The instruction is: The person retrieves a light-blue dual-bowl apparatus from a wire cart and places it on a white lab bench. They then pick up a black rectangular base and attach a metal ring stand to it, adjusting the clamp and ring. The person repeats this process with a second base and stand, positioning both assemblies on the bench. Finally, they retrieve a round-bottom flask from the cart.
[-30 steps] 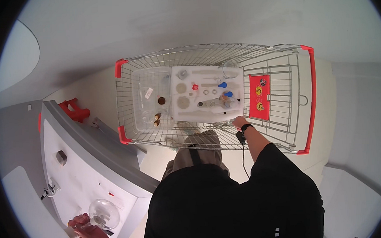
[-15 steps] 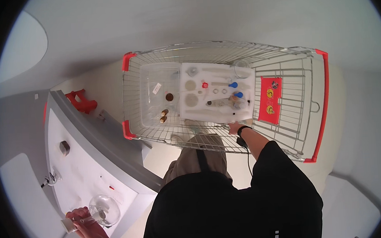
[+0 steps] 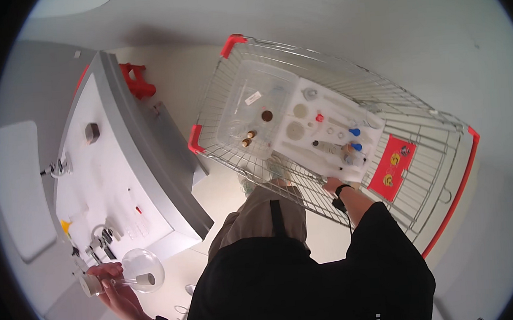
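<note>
My left hand [image 3: 115, 286] is closed around the neck of a clear round-bottom glass flask [image 3: 142, 263], held near the white bench at lower left. A pale stopper [image 3: 91, 285] shows on one side of the hand; a slim glass tube with a grey-ended stopper [image 3: 145, 279] overlaps the bulb. My right hand [image 3: 331, 185] grips the near side of a wire shopping cart [image 3: 313, 199]; its fingertips are partly hidden. Right beside it in the cart lies a white foam tray [image 3: 291, 151] of glassware, with blue-topped and red-topped pieces.
A clear plastic box [image 3: 235, 111] with several brown-capped bottles sits in the cart's left end. On the white bench [image 3: 91, 171] are a grey block [image 3: 91, 133] and a metal clamp [image 3: 102, 237]. A red stool [image 3: 137, 80] stands behind the bench.
The cart has turned clockwise in view and sits further right, my right hand still on it. More of the bench, with clamps and a yellow piece, now shows. The flask stays in my left hand.
</note>
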`<state>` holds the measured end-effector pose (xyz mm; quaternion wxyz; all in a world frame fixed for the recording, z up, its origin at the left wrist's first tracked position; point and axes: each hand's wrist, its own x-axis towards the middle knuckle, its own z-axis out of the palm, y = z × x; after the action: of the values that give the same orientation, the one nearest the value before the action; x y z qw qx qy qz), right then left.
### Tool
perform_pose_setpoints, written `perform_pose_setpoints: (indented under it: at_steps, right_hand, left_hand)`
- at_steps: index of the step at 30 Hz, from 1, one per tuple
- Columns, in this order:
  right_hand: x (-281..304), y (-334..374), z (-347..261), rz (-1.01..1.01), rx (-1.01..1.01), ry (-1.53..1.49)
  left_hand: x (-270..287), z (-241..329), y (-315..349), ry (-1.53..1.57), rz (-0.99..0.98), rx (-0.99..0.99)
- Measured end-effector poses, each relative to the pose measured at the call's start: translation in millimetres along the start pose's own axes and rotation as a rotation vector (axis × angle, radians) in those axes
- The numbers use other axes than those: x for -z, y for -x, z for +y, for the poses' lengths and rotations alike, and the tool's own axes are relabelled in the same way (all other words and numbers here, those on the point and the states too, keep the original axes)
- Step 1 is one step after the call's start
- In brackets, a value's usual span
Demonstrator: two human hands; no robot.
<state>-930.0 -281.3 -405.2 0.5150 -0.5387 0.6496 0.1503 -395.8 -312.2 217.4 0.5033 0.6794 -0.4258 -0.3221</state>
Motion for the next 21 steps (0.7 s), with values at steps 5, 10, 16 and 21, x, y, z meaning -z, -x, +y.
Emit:
perform_pose_setpoints:
  at_steps: [5, 10, 16, 21]
  right_hand:
    - [10, 3, -5, -0.119, -0.030, 0.106]
    - [13, 2, -5, -0.187, -0.025, 0.214]
    - [17, 17, 4, -0.112, 0.091, 0.160]
    - [30, 33, 2, -0.012, 0.187, 0.120]
  left_hand:
    - [13, -17, 19, 0.001, 0.116, 0.048]
    - [11, -19, 25, 0.033, 0.139, 0.061]
    - [15, -20, 15, 0.033, 0.128, 0.058]
    - [17, -23, 6, 0.046, 0.113, 0.052]
